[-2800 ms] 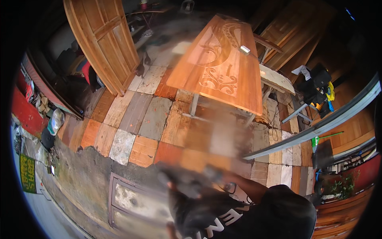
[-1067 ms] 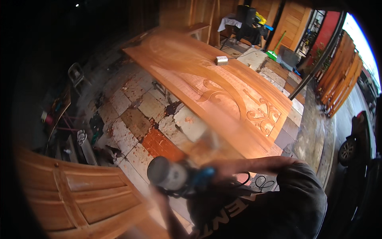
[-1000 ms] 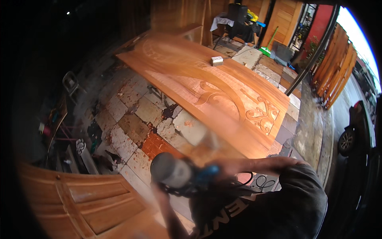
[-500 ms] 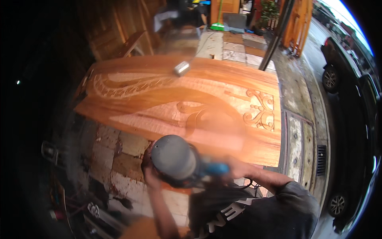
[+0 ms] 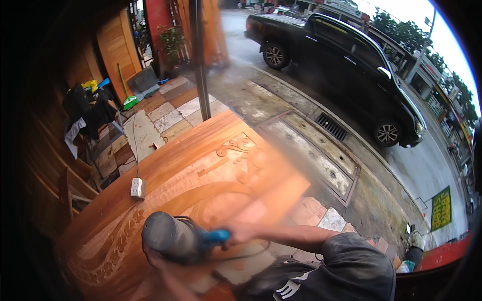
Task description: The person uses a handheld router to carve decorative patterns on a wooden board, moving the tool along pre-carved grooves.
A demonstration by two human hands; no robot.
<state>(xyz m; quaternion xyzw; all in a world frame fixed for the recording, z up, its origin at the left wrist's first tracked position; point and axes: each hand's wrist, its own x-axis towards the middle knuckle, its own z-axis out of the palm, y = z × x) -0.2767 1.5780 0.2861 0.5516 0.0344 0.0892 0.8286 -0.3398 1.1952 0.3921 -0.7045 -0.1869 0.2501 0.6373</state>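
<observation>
The orange-brown wooden panel with relief carving (image 5: 170, 165) lies flat below the person, slanting from lower left to upper right. Its decoration looks well advanced: curling scrollwork (image 5: 236, 145) stands out near the far corner, and a long curved band sweeps across the middle, while the far margin is plain. How much work remains cannot be judged, since blur and the tool cover part of the surface.

The left hand (image 5: 153, 258) is wrapped around the grey cylindrical power tool with a blue grip (image 5: 173, 238); the right hand (image 5: 240, 234) is closed around that blue grip. Whether the tool touches the wood cannot be told.

A white box-shaped power outlet (image 5: 138, 189) sits near the far edge, its cord running off that side. A dark upright metal post (image 5: 203, 75) stands just beyond the far corner. Past the right end, grey concrete pavement (image 5: 266, 98) separates the panel from a black pickup truck (image 5: 331, 75).
</observation>
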